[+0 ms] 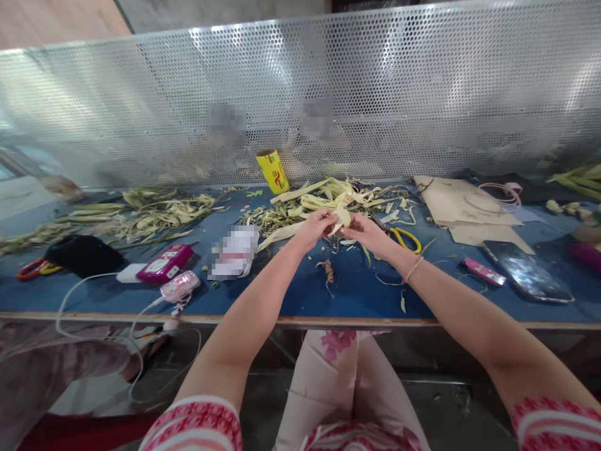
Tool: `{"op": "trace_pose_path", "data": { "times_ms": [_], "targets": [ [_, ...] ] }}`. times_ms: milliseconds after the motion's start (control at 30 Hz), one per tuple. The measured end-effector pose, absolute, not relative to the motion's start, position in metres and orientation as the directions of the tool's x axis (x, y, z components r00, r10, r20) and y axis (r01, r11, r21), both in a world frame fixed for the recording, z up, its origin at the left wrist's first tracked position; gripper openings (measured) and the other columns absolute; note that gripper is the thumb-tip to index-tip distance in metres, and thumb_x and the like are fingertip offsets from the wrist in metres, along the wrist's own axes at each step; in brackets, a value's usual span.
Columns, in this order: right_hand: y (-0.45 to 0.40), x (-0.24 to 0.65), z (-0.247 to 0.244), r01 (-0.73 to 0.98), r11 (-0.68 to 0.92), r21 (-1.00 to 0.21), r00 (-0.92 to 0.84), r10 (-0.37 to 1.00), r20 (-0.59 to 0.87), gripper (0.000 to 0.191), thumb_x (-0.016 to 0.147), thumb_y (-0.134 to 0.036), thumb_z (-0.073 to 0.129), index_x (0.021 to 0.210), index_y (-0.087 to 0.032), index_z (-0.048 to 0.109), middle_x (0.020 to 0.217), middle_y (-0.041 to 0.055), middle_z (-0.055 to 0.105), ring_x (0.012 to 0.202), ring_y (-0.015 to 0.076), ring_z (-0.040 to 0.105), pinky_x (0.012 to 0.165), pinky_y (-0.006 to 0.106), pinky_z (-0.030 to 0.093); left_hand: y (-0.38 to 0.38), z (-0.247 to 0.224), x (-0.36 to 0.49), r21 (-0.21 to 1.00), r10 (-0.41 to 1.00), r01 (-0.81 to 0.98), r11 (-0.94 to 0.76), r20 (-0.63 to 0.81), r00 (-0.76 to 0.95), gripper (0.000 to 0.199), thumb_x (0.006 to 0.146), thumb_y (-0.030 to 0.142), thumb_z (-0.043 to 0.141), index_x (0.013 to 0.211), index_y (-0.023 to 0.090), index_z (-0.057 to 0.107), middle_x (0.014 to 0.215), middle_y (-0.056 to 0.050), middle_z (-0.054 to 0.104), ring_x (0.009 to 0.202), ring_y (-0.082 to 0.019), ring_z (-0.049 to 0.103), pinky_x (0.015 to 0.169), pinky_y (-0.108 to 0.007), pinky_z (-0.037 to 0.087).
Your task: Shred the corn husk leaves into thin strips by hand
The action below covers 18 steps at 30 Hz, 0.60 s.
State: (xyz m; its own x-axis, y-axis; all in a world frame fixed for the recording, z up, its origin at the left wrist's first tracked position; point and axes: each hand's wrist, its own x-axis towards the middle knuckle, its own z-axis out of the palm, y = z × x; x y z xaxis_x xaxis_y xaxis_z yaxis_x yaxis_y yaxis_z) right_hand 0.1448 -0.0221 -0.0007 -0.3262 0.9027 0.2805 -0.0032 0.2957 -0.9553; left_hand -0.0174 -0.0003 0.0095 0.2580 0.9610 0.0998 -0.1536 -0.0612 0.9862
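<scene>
A pale cream-yellow, husk-like strip (344, 217), smooth-looking and curled, is held between the left hand (320, 228) and right hand (366, 233).

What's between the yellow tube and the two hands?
Head view: a loose pile of plant strips lies between the yellow tube and the left hand and right hand, which hold a pale piece.

On the table (357, 300), tube (273, 174) behind leaf strips (315, 202)

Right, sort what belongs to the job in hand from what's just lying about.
Seemingly in the job: pale strip, held by left hand and right hand; plant pile; probably yellow-handled scissors.

Apparently lying about: dark phone, purple box, yellow tube.
</scene>
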Motion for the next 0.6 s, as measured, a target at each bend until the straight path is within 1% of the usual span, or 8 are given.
{"op": "trace_pose_path", "data": {
  "times_ms": [67,167,267,333,367,433,500,600],
  "targets": [
    [-0.021,0.145,-0.001,-0.019,0.256,-0.967,-0.307,0.918,0.249,0.031,0.062,-0.038,0.075,0.078,-0.019,0.056,0.073,-0.0018,0.062,0.067,0.0120,0.058,0.070,0.029,0.048,-0.002,0.009,-0.015,0.991,0.966,-0.116,-0.068,0.095,0.240,0.014,0.071,0.022,0.067,0.072,0.014,0.055,0.055,0.003,0.053,0.045,-0.007,0.048,0.045,-0.019,0.035],
    [-0.020,0.149,0.003,-0.043,0.237,-0.971,-0.247,0.939,0.240,0.032,0.065,-0.043,0.073,0.066,-0.018,0.053,0.060,-0.0033,0.055,0.056,0.0091,0.051,0.059,0.024,0.044,-0.003,0.011,-0.014,0.993,0.974,-0.087,-0.078,0.094,0.204,0.010,0.072,0.017,0.064,0.073,0.014,0.055,0.062,0.003,0.055,0.052,-0.007,0.051,0.049,-0.019,0.039],
    [-0.021,0.157,0.010,-0.127,0.189,-0.974,-0.207,0.955,0.212,0.039,0.071,-0.048,0.068,0.059,-0.019,0.046,0.046,-0.0073,0.037,0.043,0.0056,0.034,0.045,0.021,0.033,-0.003,0.012,-0.016,0.996,0.981,-0.042,-0.082,0.088,0.172,0.007,0.071,0.014,0.061,0.070,0.014,0.054,0.060,0.004,0.052,0.053,-0.006,0.048,0.051,-0.018,0.037],
    [-0.022,0.162,0.015,-0.199,0.147,-0.969,-0.218,0.957,0.190,0.041,0.076,-0.050,0.063,0.056,-0.020,0.042,0.044,-0.0092,0.025,0.039,0.0048,0.023,0.040,0.020,0.024,-0.003,0.012,-0.016,0.995,0.984,0.005,-0.095,0.093,0.153,0.006,0.071,0.013,0.060,0.068,0.014,0.055,0.058,0.004,0.050,0.053,-0.006,0.046,0.052,-0.018,0.036],
    [-0.022,0.164,0.016,-0.222,0.128,-0.967,-0.229,0.957,0.179,0.042,0.078,-0.049,0.061,0.055,-0.020,0.041,0.044,-0.0093,0.021,0.038,0.0047,0.020,0.039,0.020,0.021,-0.003,0.013,-0.016,0.994,0.984,0.024,-0.103,0.098,0.148,0.006,0.071,0.014,0.060,0.068,0.014,0.056,0.058,0.004,0.050,0.053,-0.006,0.046,0.053,-0.018,0.037],
    [-0.022,0.166,0.019,-0.248,0.096,-0.964,-0.242,0.957,0.158,0.043,0.081,-0.048,0.057,0.053,-0.019,0.040,0.044,-0.0086,0.020,0.038,0.0050,0.019,0.038,0.020,0.021,-0.004,0.013,-0.016,0.994,0.982,0.032,-0.106,0.100,0.158,0.005,0.072,0.016,0.061,0.069,0.014,0.058,0.060,0.003,0.053,0.056,-0.006,0.048,0.055,-0.019,0.039],
    [-0.021,0.168,0.020,-0.263,0.061,-0.963,-0.253,0.959,0.130,0.043,0.082,-0.046,0.054,0.052,-0.019,0.039,0.045,-0.0079,0.020,0.038,0.0054,0.020,0.039,0.020,0.023,-0.004,0.013,-0.017,0.995,0.979,0.013,-0.096,0.091,0.184,0.008,0.072,0.020,0.064,0.071,0.014,0.060,0.063,0.002,0.056,0.058,-0.007,0.050,0.058,-0.020,0.041],
    [-0.018,0.168,0.019,-0.270,0.039,-0.962,-0.240,0.965,0.107,0.042,0.081,-0.048,0.053,0.052,-0.019,0.041,0.046,-0.0064,0.026,0.040,0.0063,0.026,0.041,0.020,0.028,-0.001,0.012,-0.021,0.996,0.975,-0.003,-0.088,0.087,0.205,0.015,0.069,0.027,0.069,0.073,0.014,0.062,0.063,0.002,0.057,0.056,-0.007,0.049,0.057,-0.020,0.041]
  ]
}}
